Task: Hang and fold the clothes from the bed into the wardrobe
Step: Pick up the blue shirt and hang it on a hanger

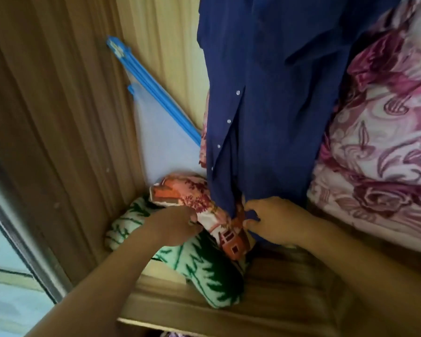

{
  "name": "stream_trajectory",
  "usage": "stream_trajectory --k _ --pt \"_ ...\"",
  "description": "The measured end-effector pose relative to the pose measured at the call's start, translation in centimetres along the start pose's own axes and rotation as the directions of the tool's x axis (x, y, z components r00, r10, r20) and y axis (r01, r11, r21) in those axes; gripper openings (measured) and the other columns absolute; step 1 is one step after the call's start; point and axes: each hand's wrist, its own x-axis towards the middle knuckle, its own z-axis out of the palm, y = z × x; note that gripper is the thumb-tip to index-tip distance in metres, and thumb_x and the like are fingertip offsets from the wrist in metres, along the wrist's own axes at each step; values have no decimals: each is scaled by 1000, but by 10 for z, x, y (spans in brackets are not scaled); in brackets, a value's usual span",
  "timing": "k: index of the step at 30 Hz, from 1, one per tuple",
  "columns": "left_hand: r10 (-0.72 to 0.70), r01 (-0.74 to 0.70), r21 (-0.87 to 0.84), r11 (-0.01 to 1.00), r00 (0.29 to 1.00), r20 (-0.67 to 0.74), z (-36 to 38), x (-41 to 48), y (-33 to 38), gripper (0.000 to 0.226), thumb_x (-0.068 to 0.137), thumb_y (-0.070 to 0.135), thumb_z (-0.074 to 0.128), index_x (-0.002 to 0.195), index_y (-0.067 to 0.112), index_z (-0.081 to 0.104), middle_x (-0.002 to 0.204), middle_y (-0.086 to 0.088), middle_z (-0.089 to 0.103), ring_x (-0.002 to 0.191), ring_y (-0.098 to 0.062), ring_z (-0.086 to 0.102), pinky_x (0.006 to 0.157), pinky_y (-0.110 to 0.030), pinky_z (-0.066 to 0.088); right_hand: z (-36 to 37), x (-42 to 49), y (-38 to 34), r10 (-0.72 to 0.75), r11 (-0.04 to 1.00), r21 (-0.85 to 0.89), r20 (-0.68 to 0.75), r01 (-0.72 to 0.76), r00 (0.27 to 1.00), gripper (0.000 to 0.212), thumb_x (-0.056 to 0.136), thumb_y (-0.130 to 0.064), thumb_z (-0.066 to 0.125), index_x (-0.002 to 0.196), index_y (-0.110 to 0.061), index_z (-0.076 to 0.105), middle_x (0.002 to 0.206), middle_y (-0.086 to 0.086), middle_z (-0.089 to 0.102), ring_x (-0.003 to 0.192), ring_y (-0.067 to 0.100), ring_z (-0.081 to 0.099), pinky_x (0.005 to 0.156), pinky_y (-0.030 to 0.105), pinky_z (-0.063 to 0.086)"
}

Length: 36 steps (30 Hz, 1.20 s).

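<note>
Navy snap-front shirt [265, 105] hangs upright in wardrobe [58, 117], placket open, hem probably bunched.

A hanging navy shirt [265, 105] fills the middle of the wardrobe and drops nearly to the shelf [289, 285]. On its right a floral bedding stack [379, 154] presses against it, leaving no gap there. On its left, open room runs between the shirt and the wardrobe side wall [58, 117], backed by a leaning storage bag [165, 142]. Lower down, a green bundle [204, 271] and the red-patterned cloth [187, 193] lying on it block that side. To the bundle's right, the shelf's front strip is bare.
</note>
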Motion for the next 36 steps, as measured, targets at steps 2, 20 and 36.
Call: stream_trajectory --k 2,20,36 --pt "20 -21 17 1000 999 49 24 -3 1 32 95 52 54 113 28 62 118 -1 65 107 -24 62 89 -34 51 27 -12 5 33 998 60 58 -36 998 26 96 -49 57 107 -26 62 108 -1 64 96 21 61 83 35 53" --pt "537 -606 41 794 732 418 184 -6 70 38 90 57 55 102 22 60 102 4 68 96 -18 65 86 -36 53 194 -218 25 764 618 116 146 -778 628 48 96 -62 44 139 -40 46 131 -5 63 118 23 61 92 44 54" --pt "806 -987 -126 97 4 592 301 -156 364 40 98 51 50 127 24 56 98 7 64 82 -13 64 75 -39 57 248 -504 18 979 -113 319 198 -941 -50 43 98 -59 47 135 -38 50 124 -5 67 110 21 64 87 38 54"
